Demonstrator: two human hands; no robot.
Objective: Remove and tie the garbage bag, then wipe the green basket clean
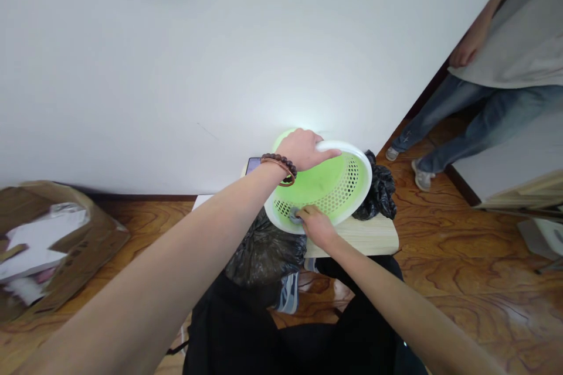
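Note:
A green and white plastic drain basket [319, 181] with rows of holes in its wall is tilted, its open side towards me. My left hand [303, 151], with a beaded bracelet [281, 165] at the wrist, grips the far rim, thumb stretched along it. Low inside the basket, my right hand [315, 224] is closed on a small grey cloth [295, 215] and presses it to the wall by the near rim. Most of the cloth is hidden by the fingers. Below the basket is a light wooden board [365, 237].
Black plastic bags lie left [268, 255] and right [382, 190] of the basket. A phone [252, 164] is partly hidden behind my left wrist. A white wall [197, 70] rises behind. On the floor stands a cardboard box [94, 228]; at right stands another person [492, 88].

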